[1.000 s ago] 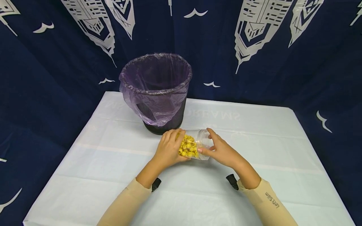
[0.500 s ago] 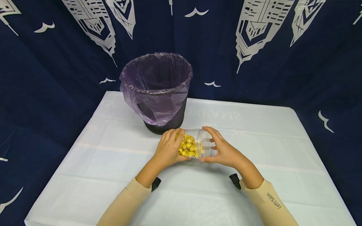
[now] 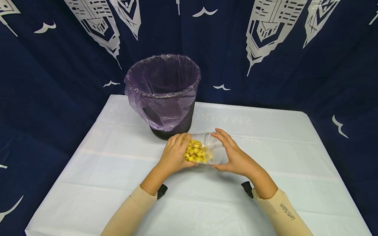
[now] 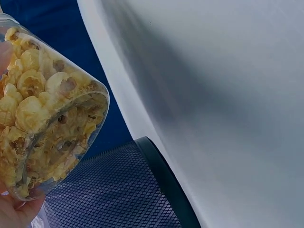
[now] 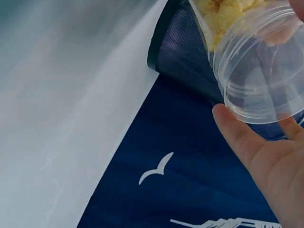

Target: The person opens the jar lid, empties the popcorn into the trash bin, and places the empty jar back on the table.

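Observation:
A clear plastic jar [image 3: 199, 136] of yellow popcorn [image 3: 195, 152] is held tipped on its side, above the white table in front of the bin. My left hand [image 3: 175, 154] grips its base end, fingers over the top and thumb below. In the left wrist view the round bottom of the jar faces the camera, with popcorn [image 4: 31, 85] pressed against it. My right hand [image 3: 236, 157] grips the clear screw lid [image 3: 217, 149] at the other end, its fingers and thumb spread around the rim. In the right wrist view the thumb touches the lid's edge [image 5: 251, 118].
Close behind the jar stands a black mesh bin [image 3: 185, 123], lined with a purple plastic bag [image 3: 168, 111]. White cloth covers the table [image 3: 265, 141]. A dark blue curtain [image 3: 224, 49] with white prints hangs behind and beside it.
My right hand has shifted its hold on the lid, its thumb moving down to the lower rim and its fingers turning over the top. The jar has risen slightly; the left hand keeps its grip.

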The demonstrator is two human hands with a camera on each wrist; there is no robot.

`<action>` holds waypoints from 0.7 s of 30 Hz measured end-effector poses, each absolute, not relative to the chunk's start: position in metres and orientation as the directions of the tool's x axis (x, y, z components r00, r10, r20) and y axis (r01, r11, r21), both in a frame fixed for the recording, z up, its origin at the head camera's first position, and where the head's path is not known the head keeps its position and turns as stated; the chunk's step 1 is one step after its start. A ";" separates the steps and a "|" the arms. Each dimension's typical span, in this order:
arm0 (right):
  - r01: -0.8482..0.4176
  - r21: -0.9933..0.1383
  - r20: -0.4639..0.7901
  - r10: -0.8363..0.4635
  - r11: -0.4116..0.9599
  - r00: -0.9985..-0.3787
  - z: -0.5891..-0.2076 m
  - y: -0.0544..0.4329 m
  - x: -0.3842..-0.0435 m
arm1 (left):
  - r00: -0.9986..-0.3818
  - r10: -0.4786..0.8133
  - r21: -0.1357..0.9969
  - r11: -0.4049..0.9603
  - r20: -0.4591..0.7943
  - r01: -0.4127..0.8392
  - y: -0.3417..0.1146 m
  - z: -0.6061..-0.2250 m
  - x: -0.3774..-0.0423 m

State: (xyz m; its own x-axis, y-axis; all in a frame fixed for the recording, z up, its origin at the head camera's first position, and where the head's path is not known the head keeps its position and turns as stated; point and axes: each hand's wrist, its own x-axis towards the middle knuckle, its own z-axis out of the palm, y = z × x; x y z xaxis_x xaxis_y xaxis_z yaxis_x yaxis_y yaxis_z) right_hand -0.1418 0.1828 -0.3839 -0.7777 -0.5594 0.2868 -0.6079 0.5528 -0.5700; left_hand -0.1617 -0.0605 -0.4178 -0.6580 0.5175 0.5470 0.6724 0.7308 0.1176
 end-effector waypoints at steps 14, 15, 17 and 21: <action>-0.320 -0.521 0.083 -0.326 0.791 -0.942 -0.380 0.221 -0.144 | -0.659 0.510 0.135 0.725 0.553 0.675 -0.063 -0.419 -0.161; -0.292 -0.507 0.055 -0.307 0.811 -0.950 -0.382 0.224 -0.144 | -0.658 0.510 0.134 0.725 0.554 0.675 -0.063 -0.419 -0.161; -0.239 -0.478 0.001 -0.272 0.845 -0.962 -0.385 0.231 -0.145 | -0.657 0.510 0.137 0.723 0.555 0.677 -0.063 -0.419 -0.161; -0.163 -0.434 -0.095 -0.225 0.886 -0.970 -0.394 0.242 -0.148 | -0.660 0.511 0.144 0.721 0.551 0.678 -0.062 -0.419 -0.161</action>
State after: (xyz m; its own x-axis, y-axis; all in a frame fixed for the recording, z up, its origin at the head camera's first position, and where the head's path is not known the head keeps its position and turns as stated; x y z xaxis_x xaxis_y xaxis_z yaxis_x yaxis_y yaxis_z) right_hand -0.1476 0.2420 -0.3945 -0.9697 -0.2250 -0.0948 -0.1631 0.8859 -0.4342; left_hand -0.1608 -0.0618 -0.4189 -0.6599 0.5110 0.5509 0.6782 0.7206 0.1440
